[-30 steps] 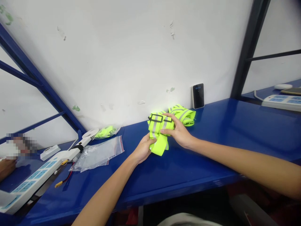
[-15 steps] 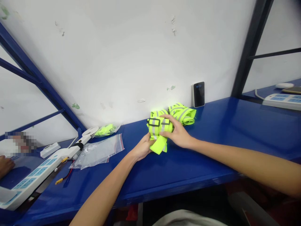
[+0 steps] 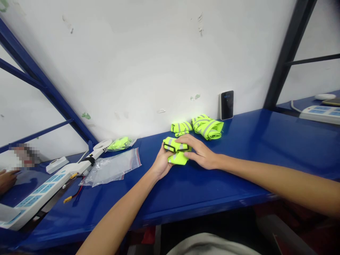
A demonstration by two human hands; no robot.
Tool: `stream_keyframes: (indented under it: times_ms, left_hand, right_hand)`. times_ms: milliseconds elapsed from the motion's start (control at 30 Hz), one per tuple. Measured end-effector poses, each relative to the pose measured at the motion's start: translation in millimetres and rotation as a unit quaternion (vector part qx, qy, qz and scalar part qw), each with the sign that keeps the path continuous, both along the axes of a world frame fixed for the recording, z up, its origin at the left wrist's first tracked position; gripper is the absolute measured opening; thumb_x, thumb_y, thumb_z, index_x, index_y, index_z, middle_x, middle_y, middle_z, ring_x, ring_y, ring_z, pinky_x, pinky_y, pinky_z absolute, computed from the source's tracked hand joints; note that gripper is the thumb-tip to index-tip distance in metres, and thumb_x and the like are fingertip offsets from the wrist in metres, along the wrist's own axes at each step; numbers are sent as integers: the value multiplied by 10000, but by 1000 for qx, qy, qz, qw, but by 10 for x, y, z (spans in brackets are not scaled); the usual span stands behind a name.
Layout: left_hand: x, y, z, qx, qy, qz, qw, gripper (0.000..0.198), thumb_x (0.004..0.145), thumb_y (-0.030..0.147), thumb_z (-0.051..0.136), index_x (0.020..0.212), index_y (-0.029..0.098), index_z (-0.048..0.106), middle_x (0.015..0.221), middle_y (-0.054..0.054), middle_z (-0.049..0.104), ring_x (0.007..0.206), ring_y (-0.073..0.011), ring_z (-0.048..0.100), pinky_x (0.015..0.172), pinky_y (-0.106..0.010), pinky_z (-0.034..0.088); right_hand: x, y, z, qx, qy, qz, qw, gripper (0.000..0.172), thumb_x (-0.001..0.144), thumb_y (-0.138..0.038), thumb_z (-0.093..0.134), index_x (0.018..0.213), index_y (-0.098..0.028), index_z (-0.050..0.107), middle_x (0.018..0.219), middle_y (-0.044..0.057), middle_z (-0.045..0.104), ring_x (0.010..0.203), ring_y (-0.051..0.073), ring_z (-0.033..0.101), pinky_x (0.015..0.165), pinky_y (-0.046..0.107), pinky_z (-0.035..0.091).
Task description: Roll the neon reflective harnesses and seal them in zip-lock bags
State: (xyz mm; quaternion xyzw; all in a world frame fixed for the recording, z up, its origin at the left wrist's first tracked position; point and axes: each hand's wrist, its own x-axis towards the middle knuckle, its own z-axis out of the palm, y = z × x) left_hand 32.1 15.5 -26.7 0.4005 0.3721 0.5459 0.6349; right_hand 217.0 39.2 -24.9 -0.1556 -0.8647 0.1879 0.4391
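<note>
A folded neon-yellow reflective strap bundle [image 3: 175,150] with grey stripes and a black buckle lies on the blue shelf [image 3: 239,166]. My left hand [image 3: 160,163] grips its left end with curled fingers. My right hand [image 3: 199,153] presses flat on top of it from the right. Behind them lie a smaller folded yellow bundle [image 3: 181,127] and a larger one [image 3: 208,126] near the wall.
Clear zip bags [image 3: 114,170] lie to the left, with a bagged yellow item [image 3: 120,143], a white fan [image 3: 101,146] and a white power strip [image 3: 39,194]. A black device [image 3: 227,105] leans on the wall. Another person's hand [image 3: 6,180] shows at far left.
The bundle was folded smaller and lowered onto the shelf, nearer me. A smaller yellow bundle now shows behind it. My right hand went from gripping to pressing on top.
</note>
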Motion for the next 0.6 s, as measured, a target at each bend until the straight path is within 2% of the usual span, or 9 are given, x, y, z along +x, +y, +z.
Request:
stream_keyframes:
  times_ms: [67,133,200,267,333,400,500,600]
  left_hand:
    - [-6,8,-14,-18,-9,8,1000,757,664,-1,586,1342,282,403,943,2,659,671,-128,628,587,-233,503]
    - [-10,22,-39,-26,-17,10,999,707,659,-2,572,1304,256,444,935,-9,669,669,-135,639,590,-238,510]
    - [-16,40,-59,-30,-14,-1,999,521,667,22,579,1161,181,541,862,-31,679,646,-146,645,595,-250,520]
    - [-34,56,-58,-37,-12,-21,999,353,672,47,571,1013,136,586,799,-50,684,629,-159,648,606,-268,531]
    - [-70,66,-31,-55,-25,-50,997,274,687,96,535,952,115,601,803,-79,698,654,-183,662,635,-299,544]
    - [-122,67,10,-71,-51,-94,992,295,700,166,482,956,99,613,856,-116,714,723,-223,682,684,-344,548]
    - [-199,50,57,-67,-65,-193,977,422,682,266,449,1006,65,628,950,-167,722,864,-293,695,810,-410,519]
    - [-230,15,66,-38,-34,-305,951,566,691,388,463,1075,5,626,1073,-229,694,1051,-343,648,982,-429,422]
  right_hand:
    - [33,-17,5,23,-44,23,998,653,821,-317,668,1416,-276,403,1408,122,434,1289,295,444,1062,478,383]
    - [56,-11,3,47,-77,29,996,778,769,-293,725,1447,-262,345,1494,149,328,1360,311,369,1081,478,368]
    - [72,21,-5,68,-105,30,992,762,797,-252,698,1459,-247,319,1512,165,307,1380,303,351,1082,465,376]
    - [85,68,-15,90,-120,27,988,678,864,-239,629,1462,-241,310,1484,172,356,1362,283,385,1071,453,395]
    - [97,113,-25,108,-117,22,987,605,917,-267,568,1460,-246,303,1449,170,401,1340,269,415,1062,447,405]
    - [104,144,-31,115,-105,20,988,574,930,-317,553,1447,-241,316,1409,167,445,1306,266,448,1046,435,419]
    - [108,155,-23,92,-81,6,992,558,903,-382,588,1399,-218,389,1304,152,542,1198,272,535,981,407,462]
    - [112,139,15,32,-23,-74,997,424,917,-395,544,1294,-203,510,1201,119,623,1061,269,604,906,389,480]
